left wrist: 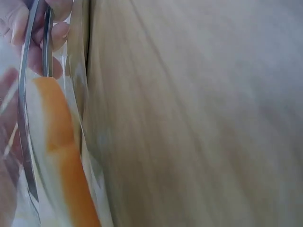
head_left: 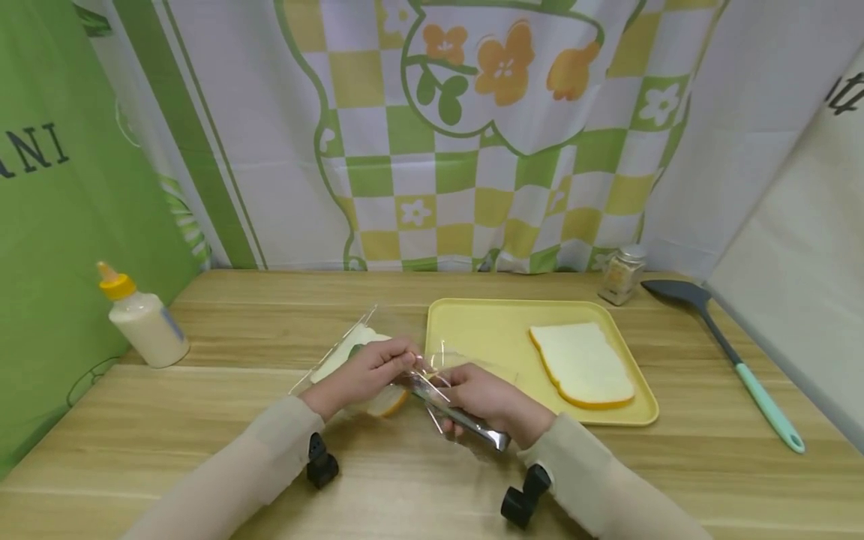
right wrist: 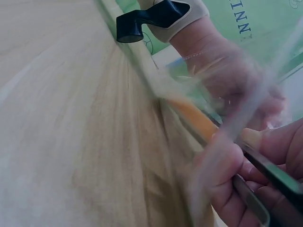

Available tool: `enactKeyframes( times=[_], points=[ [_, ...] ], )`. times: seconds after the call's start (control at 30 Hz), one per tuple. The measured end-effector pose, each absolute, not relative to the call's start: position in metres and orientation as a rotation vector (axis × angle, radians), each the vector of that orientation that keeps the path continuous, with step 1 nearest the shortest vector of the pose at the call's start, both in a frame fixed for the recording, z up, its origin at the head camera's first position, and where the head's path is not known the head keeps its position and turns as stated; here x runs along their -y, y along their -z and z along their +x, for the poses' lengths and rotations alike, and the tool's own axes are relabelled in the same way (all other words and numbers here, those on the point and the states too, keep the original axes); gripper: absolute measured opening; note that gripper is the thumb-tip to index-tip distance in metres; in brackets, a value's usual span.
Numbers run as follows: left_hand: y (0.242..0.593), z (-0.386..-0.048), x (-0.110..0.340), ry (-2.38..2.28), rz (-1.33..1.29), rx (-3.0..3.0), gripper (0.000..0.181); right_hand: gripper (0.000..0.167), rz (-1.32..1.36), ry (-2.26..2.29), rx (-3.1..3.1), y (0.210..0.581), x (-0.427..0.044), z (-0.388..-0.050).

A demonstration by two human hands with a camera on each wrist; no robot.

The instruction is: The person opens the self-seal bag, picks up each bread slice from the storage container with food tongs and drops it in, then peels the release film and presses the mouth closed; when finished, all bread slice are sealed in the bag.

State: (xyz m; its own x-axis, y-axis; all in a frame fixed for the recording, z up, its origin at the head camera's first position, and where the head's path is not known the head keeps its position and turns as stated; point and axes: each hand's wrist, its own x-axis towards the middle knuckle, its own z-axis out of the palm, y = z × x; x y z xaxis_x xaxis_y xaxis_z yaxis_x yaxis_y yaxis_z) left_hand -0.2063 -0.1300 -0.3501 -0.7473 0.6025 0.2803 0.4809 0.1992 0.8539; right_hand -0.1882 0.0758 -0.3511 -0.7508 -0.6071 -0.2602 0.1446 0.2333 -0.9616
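On cloth [head_left: 74,247], "NI" [head_left: 27,150], right hand [head_left: 481,390] gripping tongs [head_left: 482,429]

Dark capitals [head_left: 37,148] stand on the green cloth [head_left: 61,82] at the left: I read a plain NI, and before it part of another letter, sliced by the edge of the head view, A or N, I can't tell which. In the right wrist view, capitals on green cloth run on end; from the bottom up I get NN, then an I near the top edge. Across at the right, the white cloth [head_left: 796,202] bears slanting black script [head_left: 847,94], cut short, with a t in it. The bottle's [head_left: 143,328] blue label [head_left: 172,326] is too side-on to read.
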Motion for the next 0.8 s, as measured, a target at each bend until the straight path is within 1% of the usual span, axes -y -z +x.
enactKeyframes(
  times=[0.07, 0.17, 0.33, 0.53, 0.67, 0.8],
  points=[
    [0.35, -0.206, 0.131, -1.563, 1.017, -2.413, 0.021, 0.019, -0.438, 1.558, -1.904, 0.35, -0.076, -0.189],
    [0.347, -0.206, 0.133, -1.507, 0.944, -2.547, 0.021, 0.023, -0.464, 1.53, -1.915, 0.348, -0.078, -0.191],
    [0.342, -0.205, 0.136, -1.495, 0.884, -2.625, 0.016, 0.025, -0.426, 1.519, -1.88, 0.339, -0.081, -0.193],
    [0.342, -0.207, 0.148, -1.457, 0.922, -2.619, 0.014, 0.027, -0.386, 1.514, -1.877, 0.332, -0.084, -0.194],
    [0.342, -0.207, 0.162, -1.423, 0.958, -2.691, 0.015, 0.033, -0.401, 1.501, -1.89, 0.331, -0.086, -0.195],
    [0.339, -0.204, 0.168, -1.441, 0.966, -2.666, 0.011, 0.038, -0.421, 1.485, -1.905, 0.329, -0.087, -0.197]
  ],
)
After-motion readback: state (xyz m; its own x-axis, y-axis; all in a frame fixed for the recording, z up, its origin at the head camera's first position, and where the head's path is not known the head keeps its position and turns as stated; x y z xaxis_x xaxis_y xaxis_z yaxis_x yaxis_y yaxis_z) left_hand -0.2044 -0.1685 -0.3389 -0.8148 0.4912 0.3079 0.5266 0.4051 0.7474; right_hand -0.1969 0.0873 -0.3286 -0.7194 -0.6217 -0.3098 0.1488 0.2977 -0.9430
